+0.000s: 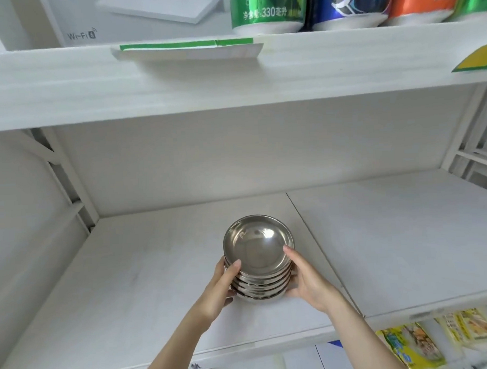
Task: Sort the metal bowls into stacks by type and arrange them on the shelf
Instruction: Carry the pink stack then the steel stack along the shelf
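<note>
Packets (411,347): yellow, on the level under the stack and to its right, clear of the work.
Shelf (146,286): white board. Its front edge runs just on the near side of the stack, so a backward slip would send bowls over it.
Left hand (221,285): fingers wrap the stack's left side, thumb up on the top rim.
Right hand (308,282): fingers cup the stack's right side low down, thumb laid on the top rim.
Stack (258,253): shallow metal bowls of one type, nested, upright, and apparently set down on the shelf between the two hands.
Step in hand: placing this stack. It is best kept level and squeezed evenly from both sides. I would slide it rather than lift it, and let go only once the bottom bowl sits flat.
Seam (308,229): a board joint just right of the stack. A slide that way could catch on it.
Open room: bare board left, right and behind the stack, enough for further stacks beside it.
Back wall (235,156): well behind the stack, the limit for pushing it deeper.
Upper shelf (232,81): overhangs the stack, so any lift should stay low.
Cans (268,10): on the upper shelf, above the stack, untouched.
</note>
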`<action>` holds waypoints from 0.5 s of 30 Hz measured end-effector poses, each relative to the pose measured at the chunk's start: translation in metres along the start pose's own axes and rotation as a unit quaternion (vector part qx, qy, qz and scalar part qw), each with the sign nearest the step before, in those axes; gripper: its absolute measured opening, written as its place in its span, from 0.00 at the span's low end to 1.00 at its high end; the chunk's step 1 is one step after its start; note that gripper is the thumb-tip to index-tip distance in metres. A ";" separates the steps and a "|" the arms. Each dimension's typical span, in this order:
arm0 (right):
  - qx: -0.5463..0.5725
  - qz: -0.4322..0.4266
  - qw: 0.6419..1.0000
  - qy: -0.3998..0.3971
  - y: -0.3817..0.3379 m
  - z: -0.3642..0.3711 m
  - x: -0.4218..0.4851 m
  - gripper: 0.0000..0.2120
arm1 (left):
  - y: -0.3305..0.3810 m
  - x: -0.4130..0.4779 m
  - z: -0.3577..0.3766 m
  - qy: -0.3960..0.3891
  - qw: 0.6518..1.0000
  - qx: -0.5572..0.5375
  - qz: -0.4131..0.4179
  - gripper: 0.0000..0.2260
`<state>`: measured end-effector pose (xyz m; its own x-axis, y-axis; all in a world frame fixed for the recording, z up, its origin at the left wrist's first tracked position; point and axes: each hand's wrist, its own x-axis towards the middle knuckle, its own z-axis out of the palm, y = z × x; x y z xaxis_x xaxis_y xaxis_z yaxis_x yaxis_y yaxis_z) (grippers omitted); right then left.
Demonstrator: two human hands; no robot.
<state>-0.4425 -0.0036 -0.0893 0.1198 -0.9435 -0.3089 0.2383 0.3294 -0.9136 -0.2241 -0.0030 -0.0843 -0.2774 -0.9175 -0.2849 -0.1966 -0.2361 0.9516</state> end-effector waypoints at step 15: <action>-0.025 -0.010 1.000 -0.008 -0.028 -0.049 -0.021 0.32 | 0.024 -0.003 0.055 0.020 0.999 -0.023 0.020 0.29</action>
<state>-0.4992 0.0048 -0.0701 0.1312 -0.9492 -0.2860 0.1925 0.3074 -0.9319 -0.2797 0.0119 -0.0664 -0.2471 -0.9380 -0.2432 -0.1421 -0.2132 0.9666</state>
